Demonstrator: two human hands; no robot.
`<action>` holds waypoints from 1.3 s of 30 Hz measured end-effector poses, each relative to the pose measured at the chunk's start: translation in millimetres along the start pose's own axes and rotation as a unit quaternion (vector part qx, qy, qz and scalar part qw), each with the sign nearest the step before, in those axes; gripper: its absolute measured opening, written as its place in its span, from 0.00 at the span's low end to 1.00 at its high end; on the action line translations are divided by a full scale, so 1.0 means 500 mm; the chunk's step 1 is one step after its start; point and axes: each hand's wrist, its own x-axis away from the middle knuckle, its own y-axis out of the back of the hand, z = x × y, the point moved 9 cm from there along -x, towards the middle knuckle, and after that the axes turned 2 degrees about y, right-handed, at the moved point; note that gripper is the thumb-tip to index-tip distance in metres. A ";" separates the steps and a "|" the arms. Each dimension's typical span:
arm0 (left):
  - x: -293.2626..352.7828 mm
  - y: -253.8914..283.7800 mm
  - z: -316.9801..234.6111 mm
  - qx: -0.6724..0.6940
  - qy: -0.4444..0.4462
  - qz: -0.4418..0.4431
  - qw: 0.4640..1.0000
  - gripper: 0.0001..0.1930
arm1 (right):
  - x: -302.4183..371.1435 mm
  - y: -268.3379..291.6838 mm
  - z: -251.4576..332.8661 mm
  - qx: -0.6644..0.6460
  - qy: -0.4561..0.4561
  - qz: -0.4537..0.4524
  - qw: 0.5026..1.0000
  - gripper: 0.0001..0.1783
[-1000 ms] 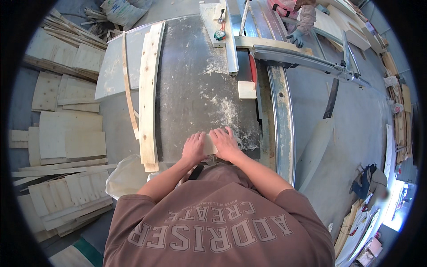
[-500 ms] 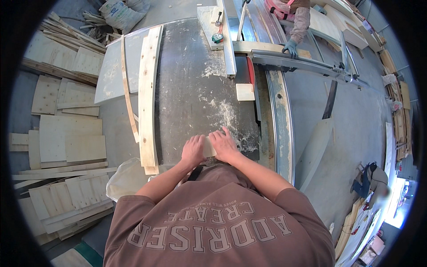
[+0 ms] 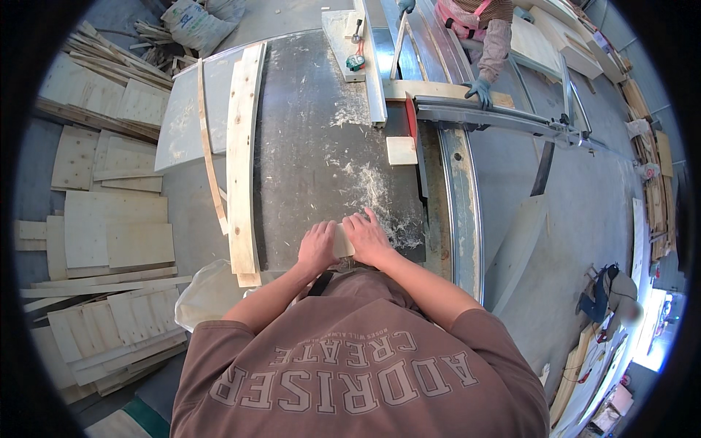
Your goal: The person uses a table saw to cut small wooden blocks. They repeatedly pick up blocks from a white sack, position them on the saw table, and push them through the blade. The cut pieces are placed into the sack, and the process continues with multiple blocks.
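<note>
At the near edge of the dark saw table (image 3: 296,157), a small pale wood block (image 3: 342,241) sits between my hands. My left hand (image 3: 318,246) wraps its left end, and my right hand (image 3: 366,238) grips its right end with the index finger sticking up. Beyond my right hand, wood shavings lie scattered over the tabletop. A second small block (image 3: 401,151) rests farther off, beside the red blade guard (image 3: 411,117).
Long boards (image 3: 243,160) lie along the table's left side. Across the table, a co-worker's gloved hand (image 3: 480,93) rests at the metal crosscut fence (image 3: 496,117), behind which a plank lies. A tape measure (image 3: 355,63) sits by the rip fence (image 3: 374,73). Plywood offcuts (image 3: 95,219) cover the left floor.
The crosscut fence has come slightly nearer, with the co-worker's gloved hand and the plank. The co-worker's other glove now shows at the top. My hands and block have barely moved.
</note>
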 end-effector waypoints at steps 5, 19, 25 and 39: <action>0.000 -0.004 0.002 -0.001 0.003 0.006 1.000 0.45 | 0.001 -0.002 -0.002 -0.001 -0.001 0.000 1.000 0.44; 0.000 -0.004 0.000 0.008 0.003 -0.001 1.000 0.45 | 0.004 -0.005 -0.002 0.004 -0.003 0.013 1.000 0.44; -0.003 -0.017 0.007 -0.007 0.015 0.028 0.999 0.47 | 0.005 -0.006 -0.001 -0.002 -0.001 0.019 1.000 0.44; 0.049 0.014 0.005 0.162 0.063 -0.025 0.984 0.61 | -0.006 0.029 -0.425 -0.025 -0.599 -0.092 0.795 0.60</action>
